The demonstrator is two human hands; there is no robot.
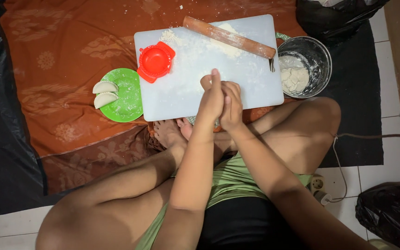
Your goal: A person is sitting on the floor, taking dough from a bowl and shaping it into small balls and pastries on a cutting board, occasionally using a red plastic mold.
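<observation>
Dough work is in hand here, by my judgement the stage of rolling a small piece between the palms before it is flattened and filled. Going from the left: a green plate (125, 99) lies on the orange cloth (56, 69) and carries two folded dumplings (104, 93) at its left rim. Next to it, touching the white board (181, 92), sits a red press (155, 61), open and empty. Over the near edge of the board the left hand (211, 99) and the right hand (231, 105) are pressed together, fingers mostly straight; what is between them is hidden, so I cannot tell if they hold dough. A rolling pin (230, 37) lies across the far floury part of the board. On the right a metal pot (305, 65) holds the remaining dough (294, 78). The next move would probably need the piece laid on the floured board.
</observation>
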